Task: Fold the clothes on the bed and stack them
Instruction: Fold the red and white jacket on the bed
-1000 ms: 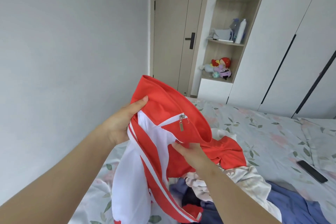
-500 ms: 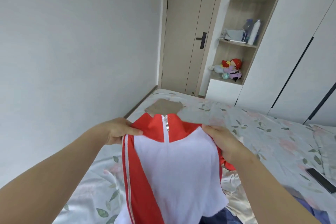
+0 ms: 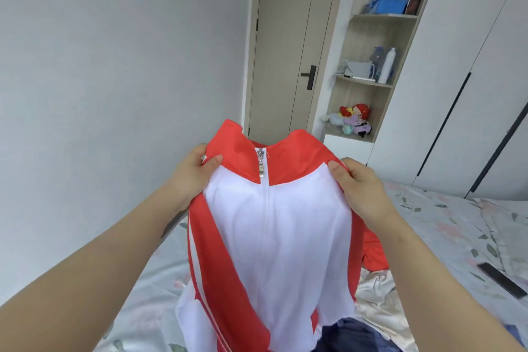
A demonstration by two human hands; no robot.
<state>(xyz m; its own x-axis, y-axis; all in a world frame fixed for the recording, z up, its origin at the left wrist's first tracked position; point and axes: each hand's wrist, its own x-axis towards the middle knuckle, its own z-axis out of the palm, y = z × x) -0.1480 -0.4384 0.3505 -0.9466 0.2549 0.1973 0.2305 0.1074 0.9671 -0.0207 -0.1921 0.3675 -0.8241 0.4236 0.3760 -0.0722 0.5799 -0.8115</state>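
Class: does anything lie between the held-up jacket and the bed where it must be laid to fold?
Yes. Under the jacket a dark blue garment and a pale garment lie heaped on the bed. Bare sheet shows to its left.

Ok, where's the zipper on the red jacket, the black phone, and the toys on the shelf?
Silver metal zipper pull [image 3: 261,171]: head view, on its hanging tab.
Flat black phone [image 3: 502,280]: head view, screen middle.
Colourful plush toys [image 3: 357,110]: head view, on the red one.

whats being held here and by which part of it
The jacket, by its shoulders: the left grip and right grip each pinch one, either side of the collar.
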